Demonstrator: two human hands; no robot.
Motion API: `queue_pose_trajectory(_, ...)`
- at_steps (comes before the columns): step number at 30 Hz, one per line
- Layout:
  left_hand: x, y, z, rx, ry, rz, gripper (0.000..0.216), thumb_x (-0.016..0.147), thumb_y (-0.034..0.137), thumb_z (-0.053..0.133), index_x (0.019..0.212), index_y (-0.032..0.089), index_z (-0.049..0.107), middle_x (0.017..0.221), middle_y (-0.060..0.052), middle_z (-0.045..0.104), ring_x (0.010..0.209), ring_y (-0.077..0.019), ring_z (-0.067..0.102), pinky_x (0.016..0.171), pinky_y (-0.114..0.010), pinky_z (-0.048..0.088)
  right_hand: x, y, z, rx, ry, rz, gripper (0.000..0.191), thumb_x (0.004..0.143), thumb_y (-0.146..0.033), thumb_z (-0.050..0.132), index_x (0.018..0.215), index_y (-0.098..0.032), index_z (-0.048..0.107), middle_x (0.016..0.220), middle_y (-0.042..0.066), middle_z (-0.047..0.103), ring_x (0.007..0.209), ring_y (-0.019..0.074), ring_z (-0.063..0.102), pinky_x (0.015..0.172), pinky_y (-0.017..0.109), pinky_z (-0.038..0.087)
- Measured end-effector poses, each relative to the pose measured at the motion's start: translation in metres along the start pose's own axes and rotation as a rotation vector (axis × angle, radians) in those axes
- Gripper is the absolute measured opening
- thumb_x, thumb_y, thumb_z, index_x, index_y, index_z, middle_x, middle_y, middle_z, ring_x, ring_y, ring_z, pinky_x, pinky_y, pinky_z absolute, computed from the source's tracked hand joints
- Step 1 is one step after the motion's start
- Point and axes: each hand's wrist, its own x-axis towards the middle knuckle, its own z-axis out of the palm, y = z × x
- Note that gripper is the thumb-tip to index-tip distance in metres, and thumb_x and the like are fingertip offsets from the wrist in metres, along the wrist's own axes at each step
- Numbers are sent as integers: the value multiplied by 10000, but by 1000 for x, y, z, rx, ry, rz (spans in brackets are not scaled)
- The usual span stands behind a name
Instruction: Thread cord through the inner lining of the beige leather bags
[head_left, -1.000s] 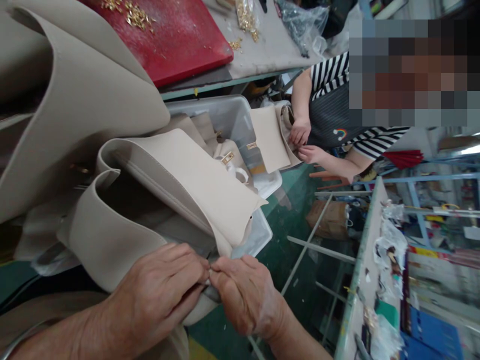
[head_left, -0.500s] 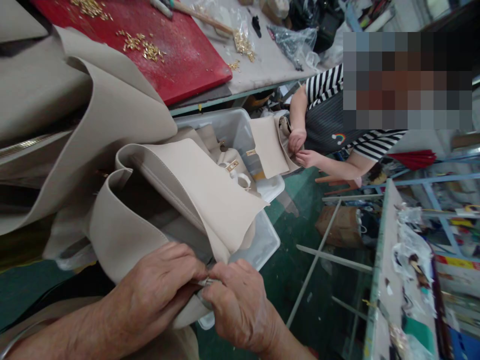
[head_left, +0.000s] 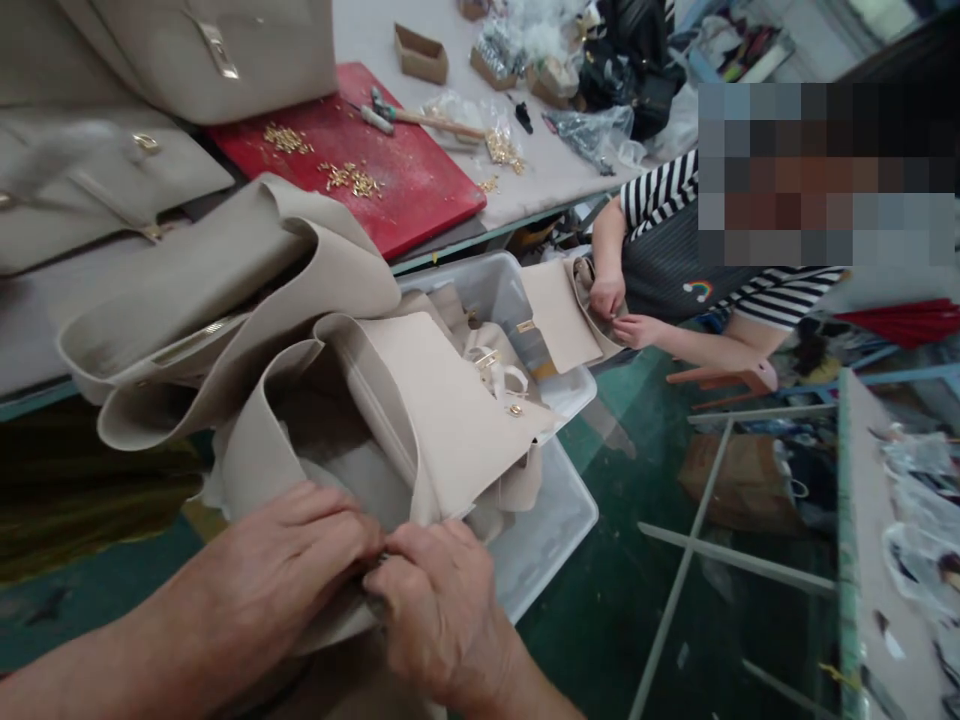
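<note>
A beige leather handbag (head_left: pixel 442 400) lies open before me, its flap spread to the right and its dark inside showing. My left hand (head_left: pixel 300 560) is closed on the bag's near edge, fingers bent over it. Close against it, my right hand (head_left: pixel 439 610) pinches the same edge, thumb and fingers pressed together. What lies between the fingertips is hidden. A round gold fitting (head_left: pixel 515 410) shows at the flap's outer end. Another beige bag (head_left: pixel 247 300) lies beside it, up and to the left.
White plastic bins (head_left: pixel 555 520) hold beige bag pieces. A red board (head_left: pixel 420 190) carries piles of gold fittings (head_left: pixel 352 180) and a hammer (head_left: pixel 427 120). Across from me, a person in striped sleeves (head_left: pixel 660 190) handles another beige bag (head_left: pixel 559 310). A metal-framed table (head_left: pixel 855 520) stands right.
The view has swung, so more of the left table and its bags shows. Both hands stay at the bag's edge, now slightly lower left in view. The flap's end has shifted, exposing the round fitting.
</note>
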Motion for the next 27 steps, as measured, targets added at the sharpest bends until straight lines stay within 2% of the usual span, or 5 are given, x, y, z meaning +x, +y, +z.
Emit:
queue_pose_trajectory(6, -3, -1, 14, -16, 96, -13, 295, 1165, 275, 390, 987, 245, 622, 834, 34, 690, 769, -131, 650, 716, -239, 526, -14, -2, 8, -21, 41, 28, 278, 1108, -117, 350, 959, -199, 570, 829, 35, 699, 663, 156, 590, 630, 316, 379)
queue_pose_trajectory(12, -8, -1, 7, 43, 4, 178, 277, 1127, 117, 371, 1044, 203, 620, 881, -4, 734, 748, -164, 622, 699, -308, 498, -15, -9, 1, 9, 15, 50, 214, 1022, -46, 418, 1005, -185, 580, 877, 55, 726, 713, 162, 618, 653, 322, 389)
queue_pose_trajectory(21, -21, 5, 19, 29, 54, 160, 250, 1110, 96, 385, 1134, 197, 613, 959, -64, 795, 836, -191, 694, 747, -336, 539, 7, -9, -39, -75, -330, 102, 187, 1049, -364, 582, 1095, -189, 631, 1039, 51, 768, 877, 222, 618, 794, 393, 452)
queue_pose_trajectory(24, -16, 7, 21, 67, 73, 169, 221, 1115, 96, 391, 1158, 192, 586, 936, -72, 797, 850, -191, 701, 770, -335, 545, 15, -8, -46, -162, -467, 175, 191, 950, -346, 675, 1065, -198, 636, 1203, 68, 727, 912, 241, 607, 772, 410, 446)
queue_pose_trajectory(27, -11, 6, 26, 64, 102, 168, 223, 1105, 75, 403, 1109, 180, 599, 902, -56, 793, 802, -170, 702, 753, -310, 551, 20, -5, -48, -224, -560, 170, 99, 880, -241, 683, 916, -218, 594, 1018, 37, 689, 798, 227, 566, 678, 405, 405)
